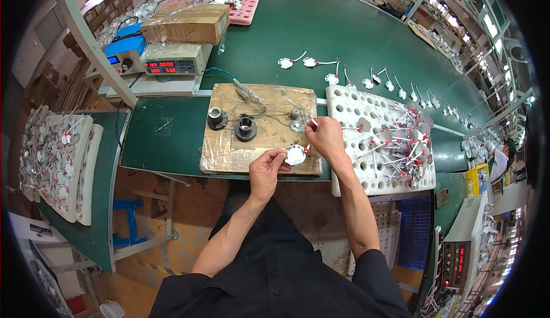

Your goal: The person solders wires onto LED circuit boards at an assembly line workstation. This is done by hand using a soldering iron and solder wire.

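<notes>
Over the front of a wooden board (229, 152), my left hand (266, 173) pinches the edge of a small round white disc (295, 155) with a red piece at its right side. My right hand (327, 137) is closed just above and right of the disc, fingers together on what looks like its white wire; the grip is partly hidden. Left of that hand, a small metal fitting (296, 122) stands on the board. Two black round sockets (246, 129) with metal centres sit further left. Wires and a grey cable (249, 94) run over the board's back.
A white foam tray (346, 172) at right bears a heap of wired discs. More discs lie in a row along the green table (275, 37). At back left stand a meter (172, 60) with red digits, a cardboard box (186, 23) and a pink tray (247, 8).
</notes>
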A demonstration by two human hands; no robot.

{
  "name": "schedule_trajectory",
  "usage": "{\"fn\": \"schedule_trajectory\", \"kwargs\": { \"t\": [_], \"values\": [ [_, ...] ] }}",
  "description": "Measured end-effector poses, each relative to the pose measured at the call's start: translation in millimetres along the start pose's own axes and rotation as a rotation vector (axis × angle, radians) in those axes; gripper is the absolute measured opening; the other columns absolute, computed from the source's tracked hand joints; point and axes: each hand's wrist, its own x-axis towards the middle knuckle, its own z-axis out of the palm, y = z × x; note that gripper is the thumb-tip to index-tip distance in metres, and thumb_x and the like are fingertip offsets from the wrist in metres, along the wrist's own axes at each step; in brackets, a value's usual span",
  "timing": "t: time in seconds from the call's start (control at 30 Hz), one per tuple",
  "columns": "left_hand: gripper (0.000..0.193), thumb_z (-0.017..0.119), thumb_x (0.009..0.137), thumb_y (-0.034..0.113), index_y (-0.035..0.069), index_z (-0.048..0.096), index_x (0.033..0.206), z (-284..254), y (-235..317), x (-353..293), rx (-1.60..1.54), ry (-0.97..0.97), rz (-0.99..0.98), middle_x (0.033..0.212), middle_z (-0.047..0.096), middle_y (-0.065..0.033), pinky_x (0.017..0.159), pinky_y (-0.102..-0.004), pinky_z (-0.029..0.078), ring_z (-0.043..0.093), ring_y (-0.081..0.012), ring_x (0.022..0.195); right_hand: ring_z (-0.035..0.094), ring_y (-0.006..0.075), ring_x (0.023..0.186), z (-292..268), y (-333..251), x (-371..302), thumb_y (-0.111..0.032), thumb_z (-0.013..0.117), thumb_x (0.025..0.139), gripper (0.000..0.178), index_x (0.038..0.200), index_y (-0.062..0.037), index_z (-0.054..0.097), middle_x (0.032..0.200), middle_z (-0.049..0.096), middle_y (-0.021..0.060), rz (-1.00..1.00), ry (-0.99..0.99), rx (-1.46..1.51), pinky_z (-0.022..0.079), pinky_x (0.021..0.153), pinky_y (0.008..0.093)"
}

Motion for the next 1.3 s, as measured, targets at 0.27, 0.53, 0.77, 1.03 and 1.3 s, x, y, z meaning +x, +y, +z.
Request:
{"fn": "schedule_trajectory", "kwargs": {
  "t": [0.27,0.53,0.77,1.03,1.3],
  "values": [
    [0.022,0.066,0.093,0.005,-0.006,0.062,0.111,2,9,2,-0.06,0.044,-0.048,0.094,0.07,-0.0117,0.07,-0.0251,0.058,0.071,-0.0187,0.085,0.066,0.0401,0.069,8,-1,11,-0.012,0.067,0.073,0.013,0.073,0.0004,0.07,0.069,0.065,0.0234,-0.003,-0.034,-0.123,0.053,0.068,0.049],
    [0.01,0.057,0.096,0.008,0.0,0.062,0.097,-2,-6,7,-0.085,0.248,0.15,0.078,0.061,-0.0001,0.07,-0.027,0.054,0.062,-0.0137,0.075,0.066,0.0412,0.071,20,4,22,-0.014,0.058,0.074,0.018,0.074,0.0016,0.068,0.075,0.066,0.0234,-0.088,-0.073,-0.155,0.054,0.067,0.0475],
    [0.013,0.063,0.09,0.006,0.002,0.066,0.102,-10,-64,23,0.547,0.179,0.176,0.092,0.069,-0.0078,0.077,-0.0343,0.053,0.066,-0.02,0.082,0.065,0.0434,0.073,54,86,27,-0.005,0.058,0.073,0.013,0.077,0.0024,0.069,0.075,0.066,0.0243,-0.189,0.148,-0.392,0.053,0.066,0.0501],
    [0.011,0.062,0.089,-0.005,-0.003,0.063,0.1,0,26,-5,0.159,0.134,0.071,0.086,0.068,-0.0055,0.069,-0.0234,0.053,0.064,-0.0092,0.074,0.066,0.0441,0.075,7,-10,20,-0.002,0.057,0.078,0.013,0.079,0.0053,0.067,0.077,0.065,0.0278,-0.116,-0.062,-0.285,0.053,0.067,0.0493],
    [0.011,0.063,0.089,-0.001,-0.003,0.062,0.1,-2,-2,10,-0.072,0.114,0.043,0.084,0.068,-0.0041,0.068,-0.0226,0.053,0.064,-0.0079,0.074,0.067,0.0435,0.076,7,-9,24,-0.006,0.063,0.076,0.012,0.08,0.0052,0.068,0.077,0.065,0.0284,-0.057,-0.103,-0.292,0.054,0.067,0.0483]
  ]
}}
